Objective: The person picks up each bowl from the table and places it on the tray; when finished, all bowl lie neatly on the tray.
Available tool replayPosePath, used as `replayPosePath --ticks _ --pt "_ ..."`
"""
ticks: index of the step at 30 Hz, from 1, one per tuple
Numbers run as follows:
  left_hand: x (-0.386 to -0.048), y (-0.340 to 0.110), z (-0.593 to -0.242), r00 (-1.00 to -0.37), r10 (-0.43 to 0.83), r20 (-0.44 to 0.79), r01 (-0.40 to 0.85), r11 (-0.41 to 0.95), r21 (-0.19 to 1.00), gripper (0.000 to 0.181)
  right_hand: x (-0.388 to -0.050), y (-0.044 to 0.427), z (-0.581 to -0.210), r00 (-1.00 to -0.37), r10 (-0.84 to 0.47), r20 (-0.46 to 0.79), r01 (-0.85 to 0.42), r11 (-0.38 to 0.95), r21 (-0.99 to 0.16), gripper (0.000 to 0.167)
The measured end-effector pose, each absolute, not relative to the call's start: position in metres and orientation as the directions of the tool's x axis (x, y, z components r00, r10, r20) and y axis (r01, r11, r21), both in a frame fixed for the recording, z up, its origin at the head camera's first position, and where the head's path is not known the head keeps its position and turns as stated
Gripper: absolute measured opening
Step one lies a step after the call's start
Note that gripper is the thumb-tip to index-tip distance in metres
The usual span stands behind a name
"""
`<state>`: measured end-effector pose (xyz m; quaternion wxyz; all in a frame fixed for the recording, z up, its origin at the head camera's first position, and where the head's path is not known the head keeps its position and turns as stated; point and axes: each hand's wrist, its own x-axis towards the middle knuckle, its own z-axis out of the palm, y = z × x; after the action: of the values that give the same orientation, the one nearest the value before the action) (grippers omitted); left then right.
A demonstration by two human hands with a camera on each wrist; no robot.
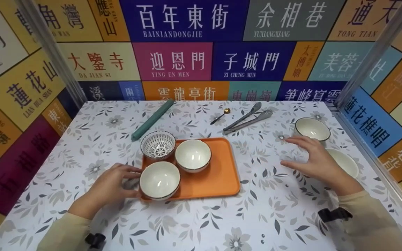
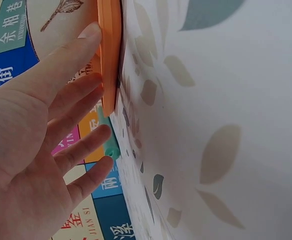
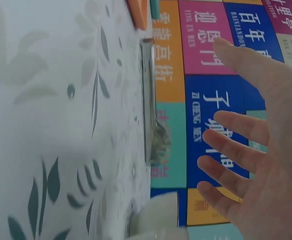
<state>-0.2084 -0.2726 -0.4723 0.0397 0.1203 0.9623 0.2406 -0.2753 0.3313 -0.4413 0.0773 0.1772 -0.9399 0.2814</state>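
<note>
An orange tray (image 1: 218,170) carries three bowls: a patterned bowl (image 1: 158,144) at its back left corner, a cream bowl (image 1: 193,155) beside it, and another cream bowl (image 1: 159,180) at the front left. My left hand (image 1: 112,184) is at the tray's left end, next to the front bowl, fingers spread and relaxed; in the left wrist view its thumb is by the tray's edge (image 2: 108,55). Whether it touches is hard to tell. My right hand (image 1: 314,162) hovers with spread fingers and nothing in them, near two cream bowls, one behind (image 1: 312,128) and one partly hidden by the hand (image 1: 344,164).
Behind the tray lies a green rolled-up stick (image 1: 152,120). A small gold-ended spoon (image 1: 220,116) and grey tongs (image 1: 246,120) lie near the table's back edge. Printed panels (image 1: 173,61) wall the floral-covered table (image 1: 257,219) at the back and sides.
</note>
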Motion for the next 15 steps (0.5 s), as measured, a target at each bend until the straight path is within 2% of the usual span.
replayPosePath --ticks 8,15 --pt "-0.208 -0.273 -0.473 -0.967 0.254 -0.010 0.219 0.853 0.474 0.059 -0.267 0.367 -0.438 -0.954 -0.237 0.182 -0.295 0.841 -0.454 0.091" --pt "-0.209 -0.272 -0.472 -0.968 0.251 -0.014 0.214 0.851 0.479 0.060 -0.265 0.400 -0.435 -0.966 -0.208 0.157 -0.256 0.864 -0.434 0.096"
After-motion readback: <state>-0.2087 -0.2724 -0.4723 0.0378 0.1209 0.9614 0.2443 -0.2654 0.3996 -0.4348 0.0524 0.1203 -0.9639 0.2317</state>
